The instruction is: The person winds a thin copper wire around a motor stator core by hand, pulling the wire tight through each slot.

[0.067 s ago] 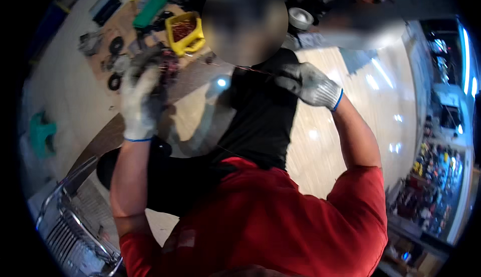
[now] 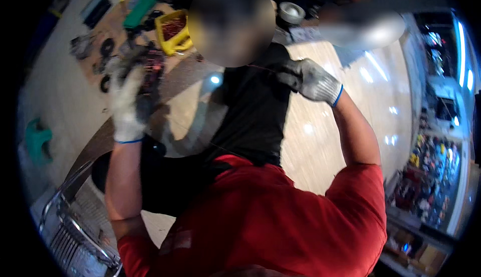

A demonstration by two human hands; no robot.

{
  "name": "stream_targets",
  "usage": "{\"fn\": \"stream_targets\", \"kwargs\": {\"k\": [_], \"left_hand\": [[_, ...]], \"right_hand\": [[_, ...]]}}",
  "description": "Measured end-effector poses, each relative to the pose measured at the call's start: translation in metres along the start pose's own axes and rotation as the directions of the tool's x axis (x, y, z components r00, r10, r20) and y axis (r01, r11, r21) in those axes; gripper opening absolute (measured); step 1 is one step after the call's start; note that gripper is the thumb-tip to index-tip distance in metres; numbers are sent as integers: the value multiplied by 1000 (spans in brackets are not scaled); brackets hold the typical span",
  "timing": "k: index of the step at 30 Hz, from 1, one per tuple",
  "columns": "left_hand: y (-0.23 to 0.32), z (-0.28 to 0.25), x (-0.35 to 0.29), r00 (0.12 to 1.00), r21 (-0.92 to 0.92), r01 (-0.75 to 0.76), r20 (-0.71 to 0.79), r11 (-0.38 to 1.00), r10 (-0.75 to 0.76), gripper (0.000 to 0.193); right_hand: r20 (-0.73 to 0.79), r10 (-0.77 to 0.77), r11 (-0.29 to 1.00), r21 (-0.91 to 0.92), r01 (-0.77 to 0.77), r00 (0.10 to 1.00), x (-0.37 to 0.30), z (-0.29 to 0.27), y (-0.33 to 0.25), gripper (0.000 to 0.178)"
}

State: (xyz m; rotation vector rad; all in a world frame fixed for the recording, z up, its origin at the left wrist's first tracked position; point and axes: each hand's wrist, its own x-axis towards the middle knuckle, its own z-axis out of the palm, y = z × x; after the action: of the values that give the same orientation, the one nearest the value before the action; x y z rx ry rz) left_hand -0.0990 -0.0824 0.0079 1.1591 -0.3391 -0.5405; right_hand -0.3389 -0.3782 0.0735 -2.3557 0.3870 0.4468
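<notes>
Nearest us, a thin strand (image 2: 228,150) lies across our black trousers (image 2: 255,121). Beyond it our gloved right hand (image 2: 314,82) keeps a narrow grip, fingertips pinched on a fine reddish wire (image 2: 261,68) above the trouser leg; we cannot trace its other end. Our gloved left hand (image 2: 128,96) is at a dark reddish part (image 2: 153,69), over the near edge of a tan sheet (image 2: 111,26) on the floor; blur keeps us from telling whether those fingers hold it.

We judge that the wire could snap or slip out if our hands pull apart too sharply, since it looks so thin, and slack could let it snag on our trousers.

Farther out, black rings (image 2: 107,47) lie toward the sheet's left edge, a yellow container (image 2: 183,42) of coppery pieces stands near its right edge, and a long green case (image 2: 140,10) lies toward its far edge.
</notes>
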Motion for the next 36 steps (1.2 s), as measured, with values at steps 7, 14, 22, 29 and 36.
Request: {"fn": "stream_targets", "kwargs": {"k": [7, 14, 22, 29, 36], "left_hand": [[-13, -30, 6, 999, -61, 36, -38, 997, -39, 45], [-40, -54, 17, 999, 171, -26, 38, 985, 19, 41], [-28, -27, 14, 996, 45, 72, 50, 996, -74, 46], [-36, -50, 15, 989, 265, -44, 149, 963, 4, 49], [-40, -43, 19, 995, 57, 58, 80, 997, -63, 47]], "right_hand": [[-162, 96, 914, -378, -151, 982, -90, -31, 144, 28], [-356, 492, 708, -367, -603, 794, -197, -34, 241, 33], [-517, 680, 472, -234, -850, 520, -252, -9, 303, 40], [-536, 749, 356, -170, -919, 389, -263, 8, 314, 45], [-518, 787, 303, -150, -941, 336, -272, 23, 328, 46]]}}
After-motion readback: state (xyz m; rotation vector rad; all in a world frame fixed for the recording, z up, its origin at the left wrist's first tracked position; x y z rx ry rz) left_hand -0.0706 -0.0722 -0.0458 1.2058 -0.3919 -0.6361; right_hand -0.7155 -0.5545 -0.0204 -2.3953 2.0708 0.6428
